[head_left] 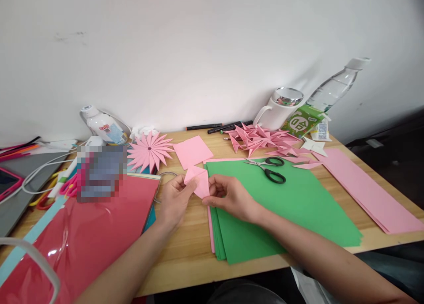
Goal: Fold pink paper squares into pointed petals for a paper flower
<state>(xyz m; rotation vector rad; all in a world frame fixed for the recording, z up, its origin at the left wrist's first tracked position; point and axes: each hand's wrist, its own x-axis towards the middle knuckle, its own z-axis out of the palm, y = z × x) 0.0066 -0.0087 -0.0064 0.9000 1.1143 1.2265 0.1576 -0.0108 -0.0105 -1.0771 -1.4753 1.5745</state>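
Two sets of fingers clamped on one folded pink paper piece: left hand pinches its left edge, right hand pinches the lower right corner. The piece is lifted just off the desk, above the near-left corner of the green paper stack. It is partly folded, with one flap turned over into a point.

Judgement: mid-fold, a crease being set on a single unit. A clean crease calls for the edges lined up first, one hand anchoring while the other presses along the fold. Thin paper, so a light grip is enough.

Just beyond the hands:
- small stack of pink squares, lying flat
- finished pink paper flower to their left
- black-handled scissors on the green paper, blades shut

Further out:
- heap of folded pink points toward the wall
- long pink strips at the right edge
- glossy red sheet pack at the left
- white mug, water bottle and dark pens along the back
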